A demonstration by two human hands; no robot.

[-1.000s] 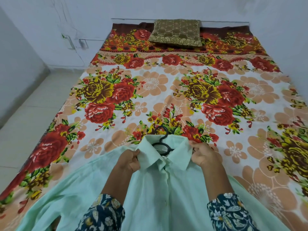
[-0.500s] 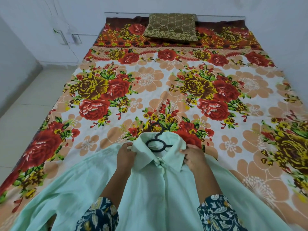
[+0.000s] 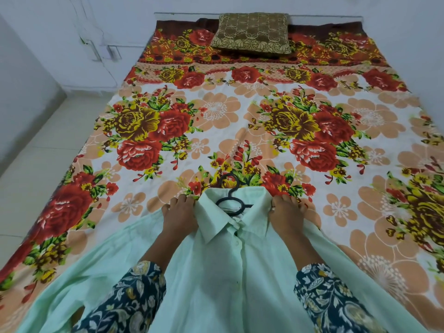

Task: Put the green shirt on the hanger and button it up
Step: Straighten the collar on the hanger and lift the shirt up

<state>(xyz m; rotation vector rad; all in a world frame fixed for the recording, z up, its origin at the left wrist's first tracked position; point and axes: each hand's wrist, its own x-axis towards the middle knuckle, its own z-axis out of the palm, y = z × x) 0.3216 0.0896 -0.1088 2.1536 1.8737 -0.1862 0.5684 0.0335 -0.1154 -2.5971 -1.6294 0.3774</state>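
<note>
A green shirt [image 3: 230,272] is lying flat on a bed [image 3: 240,121], near the close edge. The bed is wearing a sheet with big red and yellow flowers. The shirt's front is facing up, and its collar [image 3: 216,219] is pointing toward the far end of the bed.

A black hanger [image 3: 231,200] is sitting inside the shirt. Its hook is poking out past the collar and lying on the sheet. A round loop of the hanger is showing in the neck opening. The rest of it is hiding under the cloth.

The front of the shirt is looking closed. A small button [image 3: 237,243] is showing just under the collar. Other buttons are too faint to tell.

The left hand [image 3: 179,217] is pressing flat on the shirt's shoulder, just beside the collar on the left. Its fingers are lying stretched out, with the tips reaching the sheet. It is not gripping anything.

The right hand [image 3: 287,217] is doing the same on the right shoulder. It is flat and spread out too, holding nothing.

Both sleeves [image 3: 331,299] of the person are dark blue with flowers.

A brown pillow [image 3: 252,32] is resting at the far end of the bed, against the white wall.
</note>
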